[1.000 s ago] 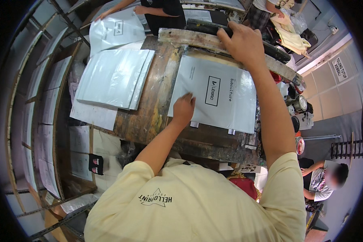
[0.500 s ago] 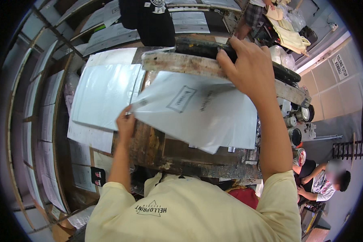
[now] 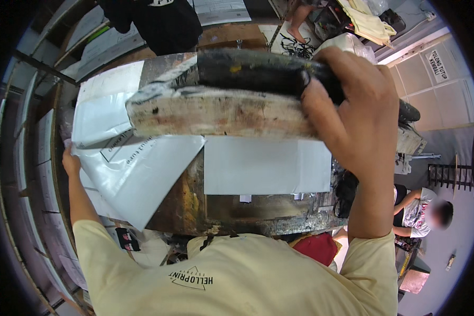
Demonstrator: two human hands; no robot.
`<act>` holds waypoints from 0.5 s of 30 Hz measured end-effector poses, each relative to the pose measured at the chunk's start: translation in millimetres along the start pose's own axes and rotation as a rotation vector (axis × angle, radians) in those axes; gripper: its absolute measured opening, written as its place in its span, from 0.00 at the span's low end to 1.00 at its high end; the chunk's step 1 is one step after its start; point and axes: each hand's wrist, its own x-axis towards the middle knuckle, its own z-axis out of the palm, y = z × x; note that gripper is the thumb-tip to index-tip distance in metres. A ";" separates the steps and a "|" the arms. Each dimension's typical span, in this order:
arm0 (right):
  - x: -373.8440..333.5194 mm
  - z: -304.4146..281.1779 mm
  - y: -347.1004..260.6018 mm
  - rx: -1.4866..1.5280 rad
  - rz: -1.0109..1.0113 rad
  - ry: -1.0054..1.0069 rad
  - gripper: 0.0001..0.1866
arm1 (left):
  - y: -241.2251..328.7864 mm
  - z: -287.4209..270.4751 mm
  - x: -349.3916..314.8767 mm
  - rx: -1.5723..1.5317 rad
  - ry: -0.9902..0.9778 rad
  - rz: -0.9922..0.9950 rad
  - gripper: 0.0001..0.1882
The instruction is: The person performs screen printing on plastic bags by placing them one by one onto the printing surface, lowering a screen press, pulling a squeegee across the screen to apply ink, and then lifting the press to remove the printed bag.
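While right hand point(image 3: 361, 113) gripped stained wooden frame point(image 3: 221, 116), left hand point(image 3: 71, 162) pinched black-lettered white plastic sheet point(image 3: 139, 181) in its grip; T-shirt point(image 3: 242, 289) and wall sign point(image 3: 440, 66) bore lettering too.

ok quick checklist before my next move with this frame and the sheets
1. Right grip on the paint-stained wooden frame: ok, the thumb bears on the near side, by the black bar.
2. Frame raised off the table: ok, it is held up.
3. Left grip on the printed plastic sheet: ok, it has the sheet's left side.
4. Printed sheet lying flat: not ok, it is askew and curving.
5. Near edge of the blank-looking white sheet by the two small white tabs: ok.
6. Far part of that white sheet: cannot tell, the frame hides it.
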 end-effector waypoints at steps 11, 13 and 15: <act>-7.5 7.9 -12.1 -0.028 0.018 0.082 0.22 | 317.1 -79.4 -189.1 -0.557 -0.451 0.106 0.23; -9.4 9.8 -13.1 -0.058 0.013 0.098 0.25 | 355.2 -123.2 -233.2 -1.005 -0.639 0.195 0.23; -18.4 17.8 -12.6 -0.053 0.012 0.165 0.26 | 401.9 -186.0 -268.8 -1.432 -0.790 0.328 0.35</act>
